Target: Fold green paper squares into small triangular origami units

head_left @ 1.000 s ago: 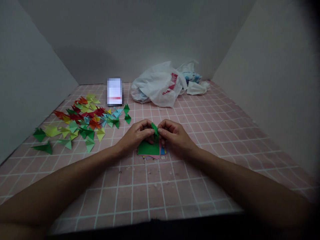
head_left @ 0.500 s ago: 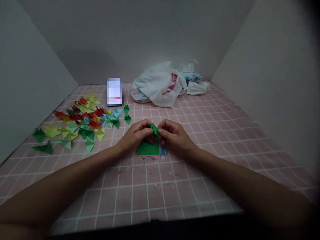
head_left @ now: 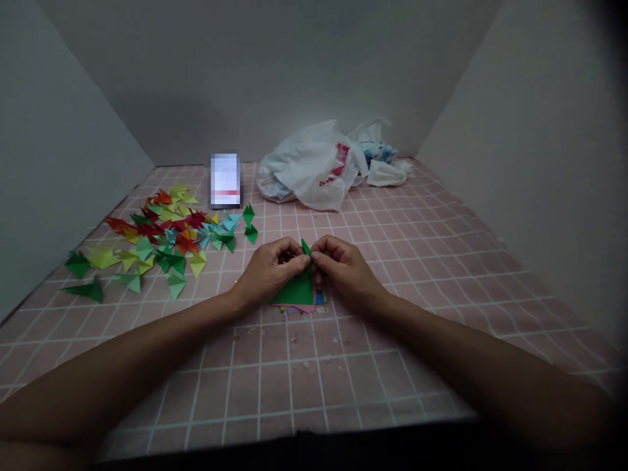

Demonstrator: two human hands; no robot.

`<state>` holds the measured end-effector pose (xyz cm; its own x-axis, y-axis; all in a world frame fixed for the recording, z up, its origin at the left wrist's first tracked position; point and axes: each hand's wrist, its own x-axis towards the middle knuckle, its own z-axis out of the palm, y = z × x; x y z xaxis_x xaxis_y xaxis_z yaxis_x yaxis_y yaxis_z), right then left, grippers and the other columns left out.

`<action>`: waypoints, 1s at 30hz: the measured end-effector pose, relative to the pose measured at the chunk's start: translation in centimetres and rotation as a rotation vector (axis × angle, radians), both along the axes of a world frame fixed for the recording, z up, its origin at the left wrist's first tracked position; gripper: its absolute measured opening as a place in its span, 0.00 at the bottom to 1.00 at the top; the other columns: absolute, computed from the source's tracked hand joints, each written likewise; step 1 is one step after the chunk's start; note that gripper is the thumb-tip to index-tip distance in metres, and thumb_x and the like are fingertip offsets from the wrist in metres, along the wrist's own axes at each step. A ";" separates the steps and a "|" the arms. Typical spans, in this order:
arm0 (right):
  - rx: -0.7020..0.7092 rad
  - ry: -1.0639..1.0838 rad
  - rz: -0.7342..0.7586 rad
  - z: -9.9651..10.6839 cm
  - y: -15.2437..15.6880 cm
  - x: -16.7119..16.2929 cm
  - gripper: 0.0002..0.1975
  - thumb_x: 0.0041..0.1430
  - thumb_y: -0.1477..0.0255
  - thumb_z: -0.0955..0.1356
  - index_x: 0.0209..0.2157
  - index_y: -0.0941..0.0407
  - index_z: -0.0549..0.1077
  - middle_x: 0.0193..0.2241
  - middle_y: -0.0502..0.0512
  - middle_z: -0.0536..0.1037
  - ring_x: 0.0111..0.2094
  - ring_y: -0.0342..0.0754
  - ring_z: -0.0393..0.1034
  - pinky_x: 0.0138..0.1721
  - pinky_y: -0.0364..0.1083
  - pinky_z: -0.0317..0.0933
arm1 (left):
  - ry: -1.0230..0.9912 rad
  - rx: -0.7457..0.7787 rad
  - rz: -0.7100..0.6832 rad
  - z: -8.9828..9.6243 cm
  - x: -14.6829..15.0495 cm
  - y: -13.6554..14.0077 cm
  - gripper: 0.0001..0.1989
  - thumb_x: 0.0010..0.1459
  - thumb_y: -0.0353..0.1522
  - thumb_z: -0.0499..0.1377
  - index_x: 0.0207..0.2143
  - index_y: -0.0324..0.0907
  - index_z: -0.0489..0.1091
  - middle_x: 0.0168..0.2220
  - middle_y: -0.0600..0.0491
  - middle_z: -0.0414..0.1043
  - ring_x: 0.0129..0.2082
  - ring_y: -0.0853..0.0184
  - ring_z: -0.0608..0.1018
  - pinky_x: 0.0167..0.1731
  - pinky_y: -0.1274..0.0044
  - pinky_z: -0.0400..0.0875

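A small folded piece of green origami paper (head_left: 305,247) is pinched between my two hands, its pointed tip sticking up. My left hand (head_left: 279,265) is closed on its left side, thumb in front. From the right, my right hand (head_left: 338,261) grips it between thumb and forefinger. The thumbs nearly meet, and most of the folded piece is hidden by fingers. Just below lies a stack of square origami paper (head_left: 293,294), with a green sheet on top and pink, blue and yellow edges showing beneath.
To the left spreads a pile of folded paper cranes (head_left: 169,258) in several colours. Behind it stands a lit phone (head_left: 226,180), its screen blurred out. White plastic bags (head_left: 314,167) lie at the back. A pink checked cloth (head_left: 275,386) covers the table, with walls around.
My left hand has shifted slightly right, bringing its thumb up to the right thumb. Less of the green folded paper shows, and its tip now points more upright.
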<state>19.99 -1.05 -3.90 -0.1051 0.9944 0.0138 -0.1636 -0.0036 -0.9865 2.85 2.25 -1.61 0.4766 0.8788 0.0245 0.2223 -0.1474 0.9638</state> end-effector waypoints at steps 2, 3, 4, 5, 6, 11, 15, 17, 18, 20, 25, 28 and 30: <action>0.003 -0.016 -0.004 0.0 0.0 0.0 0.10 0.58 0.64 0.72 0.30 0.54 0.69 0.18 0.43 0.70 0.18 0.40 0.64 0.22 0.42 0.59 | -0.008 0.001 0.009 0.0 0.0 -0.1 0.11 0.54 0.39 0.64 0.31 0.40 0.70 0.29 0.54 0.70 0.30 0.68 0.71 0.30 0.76 0.66; 0.003 -0.018 -0.002 0.0 0.0 0.0 0.11 0.58 0.64 0.72 0.30 0.54 0.69 0.17 0.43 0.70 0.18 0.40 0.64 0.22 0.42 0.60 | -0.016 -0.002 0.011 0.0 0.1 -0.1 0.11 0.53 0.39 0.65 0.31 0.40 0.70 0.30 0.54 0.71 0.30 0.68 0.71 0.30 0.76 0.67; 0.002 -0.013 0.003 0.0 0.0 0.1 0.11 0.59 0.63 0.72 0.30 0.54 0.69 0.17 0.43 0.70 0.18 0.40 0.64 0.22 0.42 0.60 | -0.026 -0.005 0.010 0.0 0.1 -0.2 0.12 0.53 0.39 0.65 0.32 0.40 0.70 0.30 0.54 0.71 0.31 0.67 0.72 0.30 0.76 0.67; 0.002 -0.003 0.011 0.0 0.0 0.1 0.12 0.58 0.62 0.72 0.30 0.54 0.69 0.17 0.43 0.71 0.18 0.40 0.64 0.22 0.42 0.60 | -0.036 -0.007 0.009 -0.1 0.1 -0.2 0.12 0.53 0.39 0.65 0.32 0.40 0.70 0.30 0.54 0.71 0.31 0.67 0.72 0.31 0.76 0.67; 0.001 0.010 0.018 0.0 0.0 0.2 0.12 0.58 0.62 0.72 0.31 0.54 0.69 0.18 0.43 0.71 0.18 0.40 0.64 0.22 0.42 0.60 | -0.046 -0.006 0.008 -0.1 0.1 -0.2 0.12 0.53 0.39 0.65 0.32 0.40 0.70 0.30 0.54 0.71 0.31 0.67 0.72 0.31 0.76 0.68; -0.020 0.076 0.037 0.0 0.2 0.2 0.13 0.56 0.62 0.74 0.30 0.54 0.69 0.19 0.43 0.72 0.19 0.39 0.64 0.23 0.42 0.60 | -0.068 0.014 0.006 -0.2 0.1 -0.2 0.10 0.54 0.38 0.64 0.32 0.40 0.72 0.31 0.53 0.72 0.31 0.67 0.73 0.32 0.75 0.69; -0.036 0.144 0.041 -0.1 0.3 0.2 0.12 0.55 0.64 0.74 0.30 0.55 0.69 0.21 0.43 0.72 0.19 0.39 0.64 0.23 0.41 0.60 | -0.084 -0.001 -0.007 -0.1 0.0 -0.2 0.10 0.55 0.38 0.64 0.33 0.39 0.72 0.32 0.53 0.73 0.32 0.67 0.73 0.33 0.75 0.69; -0.045 0.160 0.043 -0.1 0.3 0.2 0.12 0.56 0.65 0.74 0.30 0.55 0.69 0.21 0.43 0.72 0.19 0.39 0.64 0.23 0.41 0.60 | -0.102 -0.022 -0.011 -0.1 0.0 -0.2 0.10 0.56 0.38 0.64 0.34 0.39 0.72 0.32 0.53 0.73 0.33 0.67 0.74 0.34 0.75 0.69; -0.047 0.165 0.040 0.0 0.3 0.2 0.12 0.55 0.65 0.74 0.30 0.55 0.69 0.21 0.43 0.72 0.19 0.38 0.64 0.23 0.41 0.60 | -0.115 -0.033 -0.014 -0.2 0.0 -0.2 0.11 0.56 0.38 0.64 0.34 0.39 0.72 0.33 0.53 0.73 0.33 0.67 0.74 0.34 0.75 0.69; -0.051 0.166 0.038 0.0 0.3 0.3 0.12 0.56 0.66 0.74 0.30 0.55 0.69 0.22 0.44 0.72 0.20 0.39 0.64 0.23 0.41 0.60 | -0.144 -0.061 -0.023 -0.2 0.0 -0.2 0.11 0.56 0.38 0.65 0.35 0.39 0.72 0.33 0.53 0.73 0.33 0.68 0.74 0.34 0.75 0.69; -0.051 0.173 0.037 0.2 0.2 0.3 0.11 0.56 0.66 0.74 0.30 0.55 0.69 0.21 0.44 0.73 0.20 0.39 0.65 0.23 0.42 0.61 | -0.194 -0.125 -0.029 -0.3 0.0 -0.1 0.11 0.55 0.37 0.66 0.35 0.39 0.72 0.30 0.56 0.72 0.30 0.70 0.73 0.33 0.76 0.68; -0.052 0.185 0.037 0.2 0.3 0.3 0.12 0.56 0.66 0.74 0.30 0.55 0.69 0.21 0.44 0.73 0.20 0.39 0.65 0.23 0.41 0.60 | -0.206 -0.152 -0.028 -0.2 0.0 -0.1 0.11 0.55 0.37 0.66 0.35 0.39 0.73 0.30 0.56 0.72 0.29 0.70 0.73 0.33 0.76 0.68; -0.050 0.194 0.036 0.1 0.3 0.3 0.12 0.56 0.66 0.74 0.30 0.55 0.68 0.21 0.44 0.73 0.19 0.39 0.65 0.23 0.41 0.61 | -0.203 -0.158 -0.030 -0.3 -0.1 0.0 0.11 0.55 0.37 0.66 0.36 0.39 0.73 0.31 0.55 0.74 0.30 0.70 0.74 0.33 0.76 0.68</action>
